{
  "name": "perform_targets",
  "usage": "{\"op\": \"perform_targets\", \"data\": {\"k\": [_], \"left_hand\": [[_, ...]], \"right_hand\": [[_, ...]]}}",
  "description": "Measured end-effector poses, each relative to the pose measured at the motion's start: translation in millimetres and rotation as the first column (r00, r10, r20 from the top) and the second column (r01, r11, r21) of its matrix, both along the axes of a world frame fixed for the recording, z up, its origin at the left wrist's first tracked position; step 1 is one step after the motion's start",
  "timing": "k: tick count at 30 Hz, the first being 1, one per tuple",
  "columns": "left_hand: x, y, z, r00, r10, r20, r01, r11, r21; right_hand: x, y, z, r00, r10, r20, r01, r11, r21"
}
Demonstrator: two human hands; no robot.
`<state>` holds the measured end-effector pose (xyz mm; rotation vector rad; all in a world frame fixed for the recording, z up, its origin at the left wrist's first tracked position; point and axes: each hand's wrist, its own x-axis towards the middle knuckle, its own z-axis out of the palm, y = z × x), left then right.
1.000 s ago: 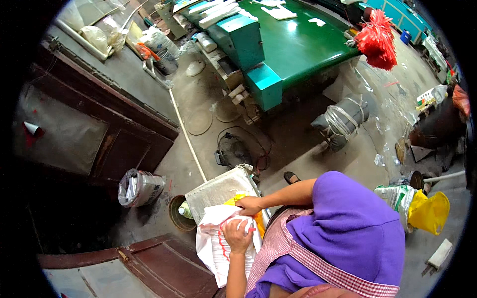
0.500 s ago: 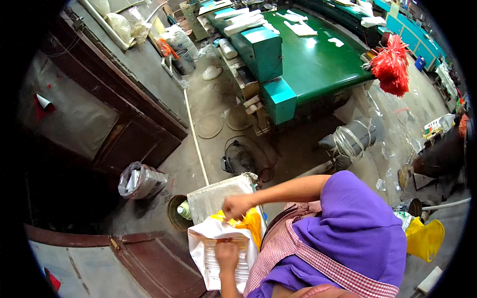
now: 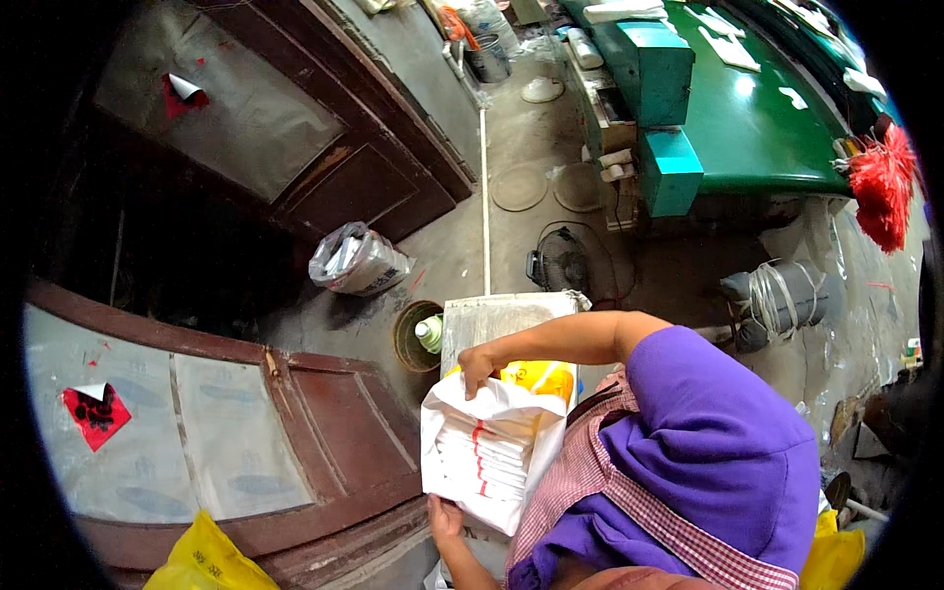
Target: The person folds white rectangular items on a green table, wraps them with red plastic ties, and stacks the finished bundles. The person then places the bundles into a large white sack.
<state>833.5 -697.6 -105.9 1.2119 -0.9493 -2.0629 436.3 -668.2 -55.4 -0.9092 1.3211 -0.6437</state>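
A white plastic bag (image 3: 539, 447) lies with its mouth spread over a small grey-topped stand. Inside it sits a stack of folded white plastic packs (image 3: 497, 454), crossed by a red strip (image 3: 480, 447). My right hand (image 3: 479, 371) reaches across the top and grips the bag's far rim, fingers closed on the plastic. At the opposite lower edge, my left hand (image 3: 444, 517) holds the bag's side, its fingers partly hidden. Yellow printed plastic (image 3: 543, 378) shows beneath the bag, beside my right forearm.
The grey stand top (image 3: 506, 313) extends beyond the bag. Next to it a round bin (image 3: 411, 334) holds a pale green bottle (image 3: 430, 332). A black fan (image 3: 562, 261) and a stuffed clear bag (image 3: 359, 261) stand on the floor. Farther back is a green-topped machine table (image 3: 757, 128).
My right hand has moved from above the yellow plastic to the white bag's rim. My left hand has come off the packs to the bag's lower edge. The view has shifted.
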Motion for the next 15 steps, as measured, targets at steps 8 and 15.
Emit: {"op": "perform_targets", "data": {"k": [8, 15], "left_hand": [[-33, 4, 114, 0.413, 0.414, 0.811, 0.595, 0.551, -0.585], [-12, 27, 76, 0.588, 0.500, 0.636, 0.230, 0.651, -0.724]], "right_hand": [[-34, 3, 113, 0.439, -0.292, -0.850, -0.414, 0.774, -0.480], [-23, 35, 114, 0.492, -0.518, -0.700, -0.280, 0.667, -0.691]]}}
